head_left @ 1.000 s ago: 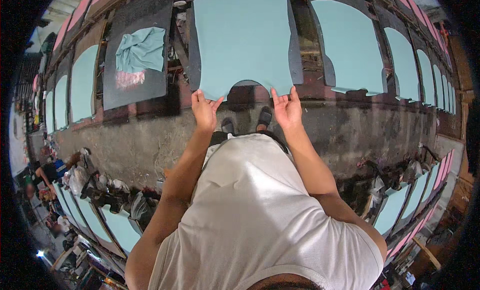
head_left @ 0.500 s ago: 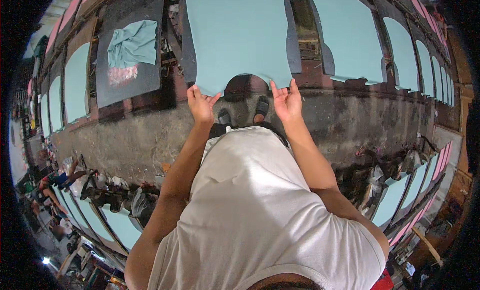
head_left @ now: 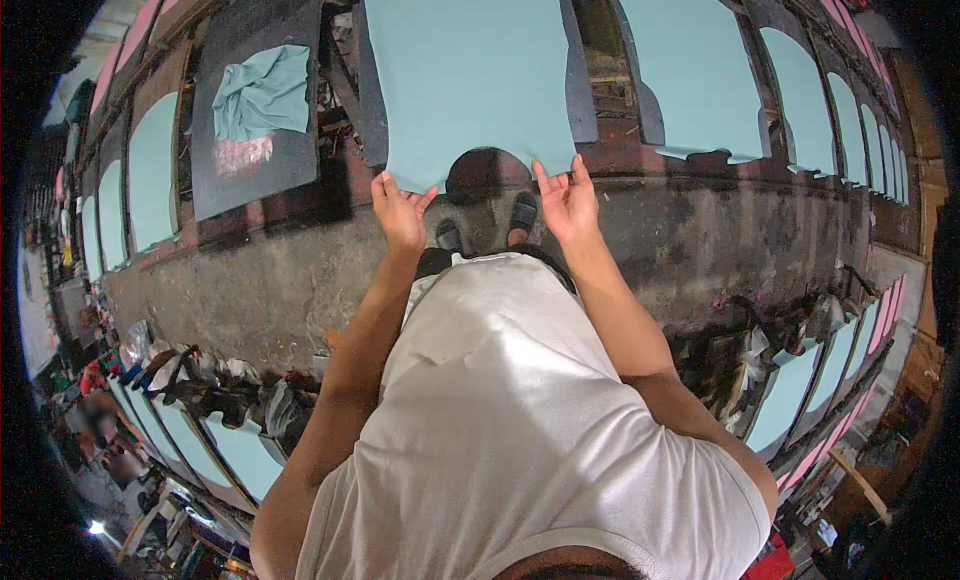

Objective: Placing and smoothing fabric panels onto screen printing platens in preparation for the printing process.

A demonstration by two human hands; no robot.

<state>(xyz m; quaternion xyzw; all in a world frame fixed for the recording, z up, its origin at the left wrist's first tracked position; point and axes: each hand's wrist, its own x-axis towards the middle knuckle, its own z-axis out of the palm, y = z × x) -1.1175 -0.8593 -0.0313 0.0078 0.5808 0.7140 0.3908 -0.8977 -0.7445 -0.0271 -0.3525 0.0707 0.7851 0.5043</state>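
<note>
Beyond both hands [head_left: 404,212], pale-blue fabric panel [head_left: 465,80], near edge pinched.

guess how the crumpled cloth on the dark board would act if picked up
Probably floppy: the crumpled cloth is bunched in soft folds. Likely light, as it looks thin. It seems unlikely to roll, lying slumped on the dark board.

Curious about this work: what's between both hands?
Between left hand and right hand, the head view shows teal cloth, notched there, with dark footwear below.
</note>
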